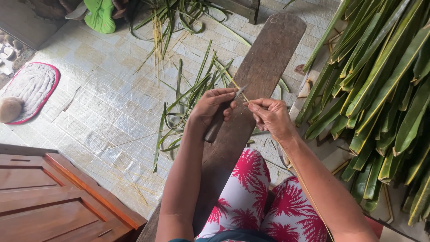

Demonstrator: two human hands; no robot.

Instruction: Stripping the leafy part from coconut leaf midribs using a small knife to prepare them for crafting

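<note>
We take the plank (257,85) as landmark: long, dark, wooden, running from our lap up and away across the tiled floor (103,121). Both forearms reach forward over its middle, wrists bent inward, hands meeting above it. Left hand (214,106) is curled shut round a knife (221,117), dark handle hanging down below the fist, short blade tip poking out toward the right hand. Right hand (270,117) has fingers pressed together, pinching a thin pale leaf rib (233,83) that runs up and left from the pinch, over the plank. Blade tip sits just beside that rib; can't tell if it touches. Left of the plank, loose green leaf strips (183,107) lie scattered on the floor. Right of the plank, a big pile of long green palm leaves (380,89). Further left of the plank, a padded mat (33,87) with a red edge and a wooden cabinet (49,197). No containers in view.
</note>
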